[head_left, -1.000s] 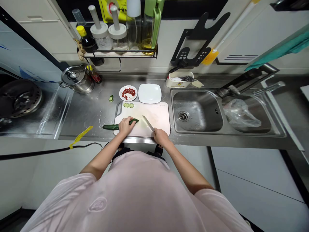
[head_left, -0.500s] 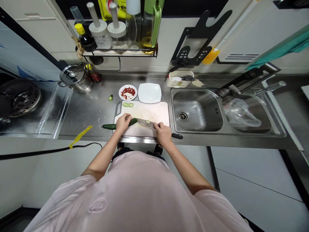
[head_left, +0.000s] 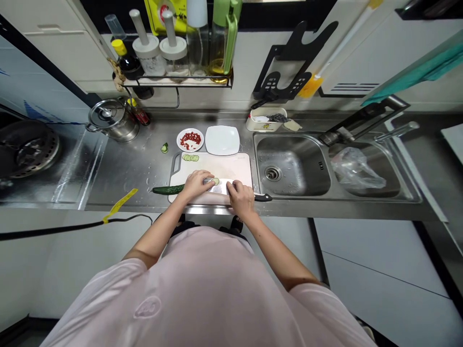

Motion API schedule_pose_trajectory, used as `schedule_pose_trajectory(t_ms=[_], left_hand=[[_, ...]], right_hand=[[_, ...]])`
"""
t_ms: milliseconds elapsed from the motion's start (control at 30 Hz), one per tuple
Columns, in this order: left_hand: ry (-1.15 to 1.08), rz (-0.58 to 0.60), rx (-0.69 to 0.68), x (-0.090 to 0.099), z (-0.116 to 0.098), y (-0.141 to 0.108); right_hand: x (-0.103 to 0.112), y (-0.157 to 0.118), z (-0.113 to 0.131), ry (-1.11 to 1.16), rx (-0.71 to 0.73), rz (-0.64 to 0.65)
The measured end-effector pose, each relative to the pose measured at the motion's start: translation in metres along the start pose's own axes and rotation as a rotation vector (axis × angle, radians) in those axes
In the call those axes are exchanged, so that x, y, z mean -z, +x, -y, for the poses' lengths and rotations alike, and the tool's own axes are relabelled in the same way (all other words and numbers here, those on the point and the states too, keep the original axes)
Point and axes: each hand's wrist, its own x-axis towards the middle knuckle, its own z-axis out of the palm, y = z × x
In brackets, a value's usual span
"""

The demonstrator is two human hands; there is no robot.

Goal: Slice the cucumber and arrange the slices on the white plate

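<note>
Black-handled steel kitchen knife (head_left: 219,188) has changed most in the last moment: its broad blade now lies flat across the white plastic cutting board (head_left: 242,168), where it stood angled and edge-down a second ago. Pale round cucumber slice (head_left: 215,181) rests on the steel, lifted off the board and separate from the cut end of the long green cucumber (head_left: 168,190). The right hand (head_left: 240,197) sits palm-down over the rear of the blade, fingers curled. Whether it truly grips the knife or only presses on it, I cannot tell. The left hand (head_left: 195,185) is closed in a loose cup over the cucumber's cut end, hiding it, with its fingertips (head_left: 207,181) right beside the blade's tip.

Edges are tight. The cucumber runs off the board's left edge and lies over brushed steel counter (head_left: 119,164), while the knife's black handle (head_left: 263,197) juts past the right edge, just short of the stainless steel sink (head_left: 289,164). Both wrists sit near the board's front edge. Three earlier rounds of cucumber (head_left: 190,157) lie in a row at the far end of the board – well beyond the hands. Past that rim stand a square white plate (head_left: 222,140) and a small round plate of chopped red food (head_left: 190,140).
</note>
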Motion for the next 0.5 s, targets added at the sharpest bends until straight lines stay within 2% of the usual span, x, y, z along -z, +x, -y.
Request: schedule_pose_trajectory(t_ms=[167, 267, 400, 500], left_hand=[[-0.162, 0.034, -0.037, -0.004, 0.004, 0.004], [-0.271, 0.002, -0.014, -0.007, 0.007, 0.006], [-0.491, -0.081, 0.155, -0.016, 0.020, 0.011], [-0.575, -0.198, 0.294, -0.021, 0.039, 0.019]], right_hand=[[-0.013, 0.000, 0.000, 0.020, 0.029, -0.191], [-0.018, 0.000, 0.003, 0.022, 0.032, -0.224], [-0.023, 0.000, 0.005, 0.022, 0.015, -0.212], [-0.025, -0.002, 0.004, 0.054, -0.013, -0.185]])
